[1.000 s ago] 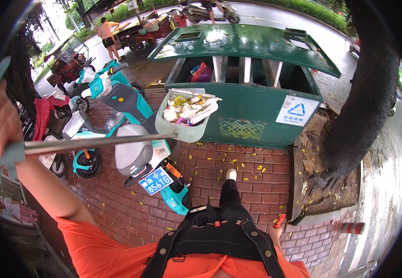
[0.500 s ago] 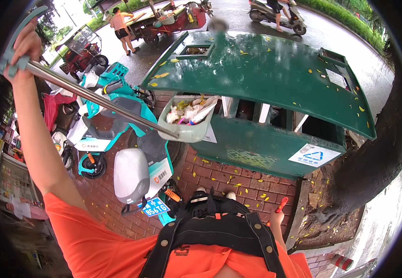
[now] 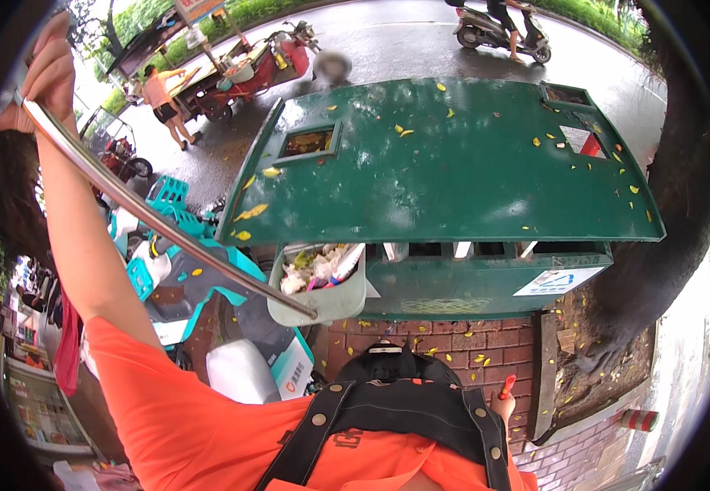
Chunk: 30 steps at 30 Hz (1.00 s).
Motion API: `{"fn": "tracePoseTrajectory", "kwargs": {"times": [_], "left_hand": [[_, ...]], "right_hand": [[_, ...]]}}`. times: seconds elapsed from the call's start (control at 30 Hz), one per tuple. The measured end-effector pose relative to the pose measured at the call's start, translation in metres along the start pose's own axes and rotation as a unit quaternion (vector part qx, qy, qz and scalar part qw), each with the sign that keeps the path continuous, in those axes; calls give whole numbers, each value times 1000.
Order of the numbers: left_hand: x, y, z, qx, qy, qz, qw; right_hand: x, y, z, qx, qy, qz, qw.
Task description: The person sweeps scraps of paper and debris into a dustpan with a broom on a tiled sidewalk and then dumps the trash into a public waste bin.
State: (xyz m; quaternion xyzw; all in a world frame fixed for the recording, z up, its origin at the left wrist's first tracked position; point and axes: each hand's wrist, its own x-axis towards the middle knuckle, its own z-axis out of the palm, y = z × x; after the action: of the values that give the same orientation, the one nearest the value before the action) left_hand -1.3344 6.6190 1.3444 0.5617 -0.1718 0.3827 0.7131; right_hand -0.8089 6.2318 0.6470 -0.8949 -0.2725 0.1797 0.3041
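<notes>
My left hand (image 3: pixel 50 78) is raised high at the far left, its fingers wrapped round the upper end of a steel pole (image 3: pixel 154 214). The pole slants down to a pale green, long-handled dustpan (image 3: pixel 345 295). Crumpled white paper, leaves and other rubbish (image 3: pixel 320 268) lie inside the pan. It is held under the left front edge of the raised green lid (image 3: pixel 420 176), at the left end of a green waste bin (image 3: pixel 469 282). Whether pan and bin touch I cannot tell. Low at the right, my right hand (image 3: pixel 502 406) is closed round an orange-red handle (image 3: pixel 508 386); its lower part is hidden.
Turquoise and white scooters (image 3: pixel 244 368) stand close on the left. A tree trunk (image 3: pixel 629 299) rises beside the bin's right end, within a kerb (image 3: pixel 545 376). Beyond are a person (image 3: pixel 162 98) at a red three-wheeled cart (image 3: pixel 256 78) and a scooter rider (image 3: pixel 509 31) on the road.
The view has shifted, and the lid's front edge now hides more of the bin openings. The dustpan appears lower in view, still holding rubbish. Behind, the rider has moved right past the cart.
</notes>
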Motion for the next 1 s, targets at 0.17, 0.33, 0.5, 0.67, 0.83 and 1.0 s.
{"fn": "tracePoseTrajectory", "kwargs": {"times": [0.17,0.33,0.5,0.67,0.83,1.0], "left_hand": [[17,-19,-1,81,59,-15,995],[10,-105,-3,594,516,64,614],[-12,-150,-6,573,514,120,626],[36,-111,-67,558,456,55,691],[81,-72,-97,515,424,-14,745],[89,-138,-150,497,449,-90,737]], "right_hand": [[-15,-4,15,24,-7,15,1000],[-16,1,28,12,-19,-22,1000],[-13,-13,13,0,-23,-20,1000],[-8,-6,14,9,-38,-21,999],[-23,-8,6,4,5,-7,1000],[-49,-30,-3,24,-2,17,1000]]}}
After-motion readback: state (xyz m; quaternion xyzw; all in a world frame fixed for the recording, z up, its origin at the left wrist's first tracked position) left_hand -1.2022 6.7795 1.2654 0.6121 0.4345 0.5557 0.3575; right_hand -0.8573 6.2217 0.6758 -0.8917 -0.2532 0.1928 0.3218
